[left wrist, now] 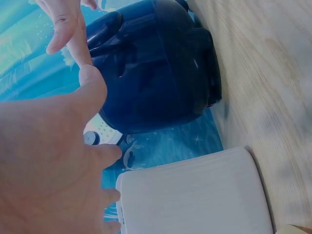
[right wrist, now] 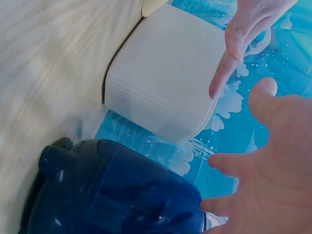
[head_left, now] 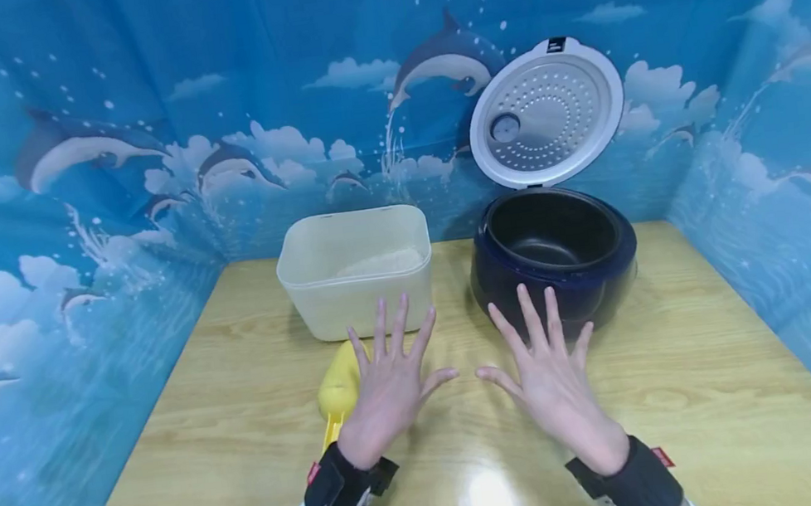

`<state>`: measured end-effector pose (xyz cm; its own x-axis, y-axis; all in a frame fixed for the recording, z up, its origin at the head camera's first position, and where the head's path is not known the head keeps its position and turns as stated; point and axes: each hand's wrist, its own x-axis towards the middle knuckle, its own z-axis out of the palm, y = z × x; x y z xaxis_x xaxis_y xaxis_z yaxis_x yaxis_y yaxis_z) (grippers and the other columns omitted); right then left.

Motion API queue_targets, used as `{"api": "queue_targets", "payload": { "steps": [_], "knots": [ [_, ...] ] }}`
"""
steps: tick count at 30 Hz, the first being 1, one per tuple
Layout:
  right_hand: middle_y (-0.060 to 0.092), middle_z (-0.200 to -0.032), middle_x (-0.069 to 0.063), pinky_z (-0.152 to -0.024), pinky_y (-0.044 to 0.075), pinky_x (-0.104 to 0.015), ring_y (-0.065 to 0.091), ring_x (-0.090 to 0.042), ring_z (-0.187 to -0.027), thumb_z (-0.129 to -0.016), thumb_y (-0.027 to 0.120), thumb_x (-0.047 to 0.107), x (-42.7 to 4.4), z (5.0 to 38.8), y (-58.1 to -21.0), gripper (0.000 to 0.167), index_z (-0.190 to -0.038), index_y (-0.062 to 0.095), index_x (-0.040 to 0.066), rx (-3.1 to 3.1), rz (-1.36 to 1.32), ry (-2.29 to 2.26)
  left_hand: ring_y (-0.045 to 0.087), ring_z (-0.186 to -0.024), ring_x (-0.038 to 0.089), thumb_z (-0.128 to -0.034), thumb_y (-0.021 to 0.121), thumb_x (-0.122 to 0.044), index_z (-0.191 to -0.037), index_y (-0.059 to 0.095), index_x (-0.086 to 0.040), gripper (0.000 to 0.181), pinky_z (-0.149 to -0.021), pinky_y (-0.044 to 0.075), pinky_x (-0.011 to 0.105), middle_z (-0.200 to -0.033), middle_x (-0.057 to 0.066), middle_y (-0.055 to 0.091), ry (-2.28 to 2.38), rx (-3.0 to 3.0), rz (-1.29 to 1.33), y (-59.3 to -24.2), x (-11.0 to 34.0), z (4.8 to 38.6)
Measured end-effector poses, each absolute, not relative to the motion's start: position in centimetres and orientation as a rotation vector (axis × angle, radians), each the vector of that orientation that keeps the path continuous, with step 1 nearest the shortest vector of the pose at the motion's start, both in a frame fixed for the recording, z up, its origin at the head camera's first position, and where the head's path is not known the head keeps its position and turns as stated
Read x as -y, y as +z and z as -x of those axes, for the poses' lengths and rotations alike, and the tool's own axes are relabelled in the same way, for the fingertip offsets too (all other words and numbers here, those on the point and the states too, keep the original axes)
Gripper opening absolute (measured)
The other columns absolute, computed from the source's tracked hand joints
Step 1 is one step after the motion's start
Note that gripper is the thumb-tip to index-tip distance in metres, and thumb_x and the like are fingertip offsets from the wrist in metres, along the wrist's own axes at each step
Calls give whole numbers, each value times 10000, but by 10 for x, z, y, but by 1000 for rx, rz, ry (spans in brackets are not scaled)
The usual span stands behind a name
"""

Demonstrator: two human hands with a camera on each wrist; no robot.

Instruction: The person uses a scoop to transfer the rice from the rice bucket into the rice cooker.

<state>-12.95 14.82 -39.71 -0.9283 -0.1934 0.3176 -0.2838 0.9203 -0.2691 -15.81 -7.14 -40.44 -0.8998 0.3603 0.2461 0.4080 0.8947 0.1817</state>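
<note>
My left hand hovers palm down with fingers spread, in front of a cream plastic bin that holds some white grain-like stuff. Partly beneath that hand lies a yellow scoop, its far side covered by the fingers. My right hand, likewise spread and holding nothing, is in front of a dark blue rice cooker. The cooker's lid stands raised, and its dark inner pot shows. Both wrist views show the bin and the cooker beyond the extended fingers.
A pale wood-grain table carries everything. Blue curtains printed with dolphins and clouds enclose the back and both sides, close behind the bin and the raised lid. Black straps wrap both wrists.
</note>
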Motion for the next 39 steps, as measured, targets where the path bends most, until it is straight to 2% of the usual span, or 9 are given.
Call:
{"api": "queue_targets", "payload": {
  "steps": [9, 12, 15, 19, 23, 26, 29, 32, 39],
  "knots": [
    [408, -1586, -128, -1036, 263, -779, 280, -449, -1479, -943, 681, 452, -149, 129, -398, 660, -1516, 484, 189, 2709, -420, 502, 175, -1511, 454, -973, 612, -499, -1550, 427, -212, 670, -1110, 165, 745, -1618, 142, 337, -479, 2669, 708, -406, 71, 157],
    [608, -1405, -133, -1001, 418, -663, 536, -408, -1307, -939, 708, 383, -151, 130, -398, 557, -1422, 590, 131, 2641, -430, 581, 255, -1500, 406, -993, 606, -464, -1525, 464, -204, 609, -1131, 183, 709, -1547, 104, 467, -541, 2629, 730, -406, 71, 156],
    [757, -1079, -83, -803, 559, -470, 721, -275, -953, -927, 738, 304, -153, 132, -398, 368, -1234, 715, 102, 2539, -438, 656, 390, -1445, 354, -1005, 608, -423, -1500, 497, -206, 552, -1145, 229, 661, -1438, 79, 589, -615, 2599, 735, -405, 71, 155],
    [604, -638, 103, -481, 404, -251, 508, -33, -518, -909, 766, 226, -159, 137, -393, 89, -865, 748, 151, 2392, -450, 667, 618, -1224, 249, -1004, 642, -346, -1442, 561, -197, 470, -1063, 432, 508, -1254, 26, 709, -691, 2552, 734, -404, 71, 154],
    [288, -541, 169, -458, 181, -191, 230, 25, -472, -918, 756, 195, -173, 142, -381, 385, -611, 525, 220, 2290, -447, 652, 713, -878, 118, -985, 684, -293, -1305, 668, -206, 332, -700, 534, 256, -1028, -40, 767, -690, 2533, 714, -403, 73, 153],
    [226, -557, 171, -465, 136, -197, 187, 16, -471, -936, 737, 200, -187, 149, -368, 474, -593, 410, 225, 2270, -409, 650, 642, -627, 27, -987, 680, -300, -1203, 718, -217, 235, -483, 383, 163, -844, -99, 754, -662, 2557, 687, -401, 76, 152],
    [235, -542, 144, -460, 139, -224, 189, -13, -456, -956, 716, 217, -203, 158, -355, 473, -592, 414, 204, 2286, -356, 622, 492, -473, -23, -988, 676, -313, -1115, 751, -220, 174, -417, 283, 161, -680, -141, 686, -645, 2578, 655, -400, 82, 148],
    [269, -522, 105, -442, 147, -249, 198, -39, -441, -990, 675, 267, -220, 168, -344, 431, -610, 491, 180, 2332, -288, 597, 397, -443, -27, -969, 705, -304, -1019, 777, -216, 124, -408, 270, 164, -630, -135, 651, -623, 2578, 621, -400, 89, 144],
    [346, -474, 38, -442, 169, -297, 232, -91, -414, -1025, 614, 290, -259, 197, -325, 396, -686, 633, 86, 2298, -189, 575, 452, -456, -2, -923, 763, -236, -947, 781, -171, 72, -415, 300, 158, -659, -62, 684, -589, 2529, 532, -405, 111, 142]
  ]
}}
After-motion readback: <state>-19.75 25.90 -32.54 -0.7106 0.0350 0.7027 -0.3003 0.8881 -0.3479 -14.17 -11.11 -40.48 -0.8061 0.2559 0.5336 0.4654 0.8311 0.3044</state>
